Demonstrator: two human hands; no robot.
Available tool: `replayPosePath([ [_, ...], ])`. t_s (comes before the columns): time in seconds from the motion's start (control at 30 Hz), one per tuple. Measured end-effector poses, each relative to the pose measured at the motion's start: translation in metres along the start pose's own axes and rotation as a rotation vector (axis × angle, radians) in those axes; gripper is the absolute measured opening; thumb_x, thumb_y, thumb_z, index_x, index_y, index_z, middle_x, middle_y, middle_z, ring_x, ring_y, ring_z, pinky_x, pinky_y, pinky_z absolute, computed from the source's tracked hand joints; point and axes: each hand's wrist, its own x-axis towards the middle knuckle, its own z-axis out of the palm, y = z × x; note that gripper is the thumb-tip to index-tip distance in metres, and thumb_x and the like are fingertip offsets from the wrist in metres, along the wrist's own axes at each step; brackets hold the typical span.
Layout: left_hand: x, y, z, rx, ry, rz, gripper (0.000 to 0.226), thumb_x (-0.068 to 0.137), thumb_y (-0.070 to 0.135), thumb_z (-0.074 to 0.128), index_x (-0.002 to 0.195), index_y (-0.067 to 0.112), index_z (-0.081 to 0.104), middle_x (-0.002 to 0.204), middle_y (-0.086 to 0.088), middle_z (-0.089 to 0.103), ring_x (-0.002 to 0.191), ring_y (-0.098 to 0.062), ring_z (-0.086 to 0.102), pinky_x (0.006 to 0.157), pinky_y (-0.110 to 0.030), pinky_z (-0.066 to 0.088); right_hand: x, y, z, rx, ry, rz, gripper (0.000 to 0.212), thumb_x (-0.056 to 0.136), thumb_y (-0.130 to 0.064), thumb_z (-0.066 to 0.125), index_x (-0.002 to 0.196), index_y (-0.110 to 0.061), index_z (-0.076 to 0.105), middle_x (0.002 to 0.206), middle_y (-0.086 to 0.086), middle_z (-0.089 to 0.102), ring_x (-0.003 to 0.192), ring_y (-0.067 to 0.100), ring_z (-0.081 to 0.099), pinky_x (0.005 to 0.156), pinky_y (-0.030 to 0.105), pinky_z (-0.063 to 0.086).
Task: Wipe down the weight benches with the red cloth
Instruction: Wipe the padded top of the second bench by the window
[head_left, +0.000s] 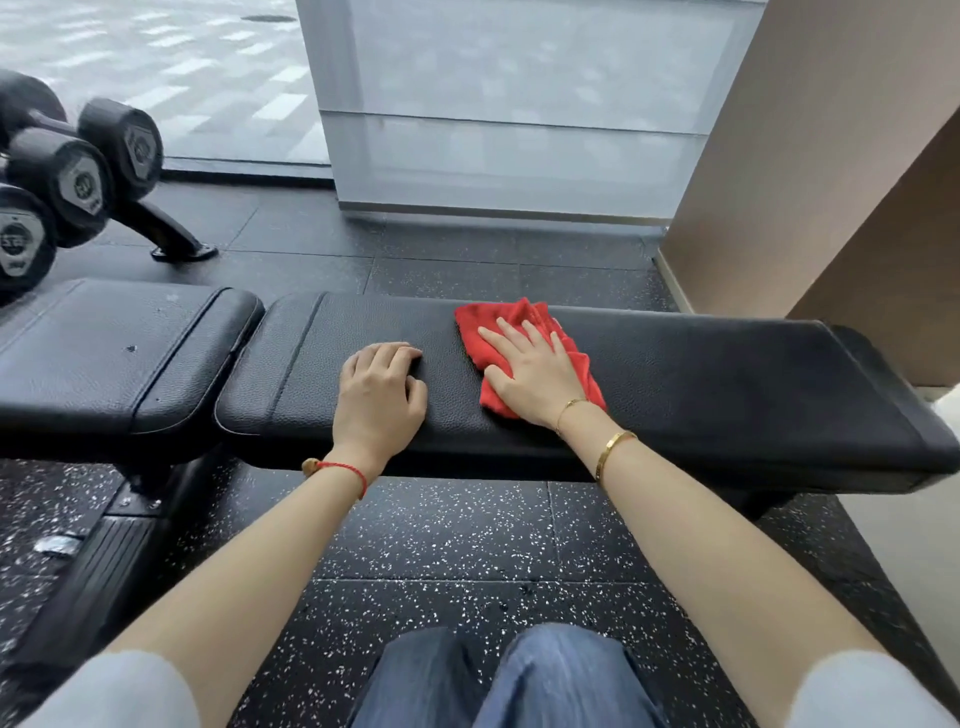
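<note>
A black padded weight bench lies across the view, with a long back pad on the right and a shorter seat pad on the left. On the long pad's middle lies a crumpled red cloth. My right hand presses flat on the cloth, fingers straight and spread. My left hand rests on the bare pad just left of the cloth, its fingers curled under, holding nothing.
A rack of black dumbbells stands at the far left behind the seat pad. A frosted glass panel and a brown wall rise beyond the bench. Speckled black rubber floor lies under my knees.
</note>
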Motion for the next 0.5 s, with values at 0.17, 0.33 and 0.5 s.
replayPosePath([
  [0.17, 0.001, 0.0, -0.001, -0.009, 0.016, -0.01, 0.032, 0.083, 0.019, 0.049, 0.11, 0.016, 0.065, 0.117, 0.001, 0.066, 0.114, -0.024, 0.054, 0.104, -0.041, 0.036, 0.026, -0.002, 0.0, -0.022, -0.004, -0.03, 0.057, 0.096, -0.049, 0.029, 0.151, -0.042, 0.019, 0.163, -0.01, 0.01, 0.151, 0.02, 0.004, 0.121, 0.046, -0.004],
  [0.33, 0.0, 0.001, -0.004, 0.027, -0.033, 0.013, 0.033, 0.085, 0.017, 0.048, 0.114, 0.015, 0.064, 0.12, 0.0, 0.064, 0.117, -0.023, 0.054, 0.105, -0.041, 0.037, 0.03, 0.003, -0.001, -0.012, -0.02, -0.079, 0.057, 0.097, -0.049, 0.029, 0.152, -0.041, 0.018, 0.163, -0.009, 0.01, 0.151, 0.02, 0.003, 0.121, 0.046, -0.004],
  [0.5, 0.003, 0.004, -0.014, 0.079, -0.073, 0.035, 0.033, 0.09, 0.013, 0.052, 0.121, 0.014, 0.062, 0.127, -0.001, 0.063, 0.123, -0.023, 0.053, 0.11, -0.043, 0.036, 0.028, 0.003, -0.003, -0.013, 0.001, -0.068, 0.058, 0.096, -0.049, 0.032, 0.152, -0.04, 0.02, 0.163, -0.009, 0.011, 0.151, 0.019, 0.004, 0.121, 0.047, -0.003],
])
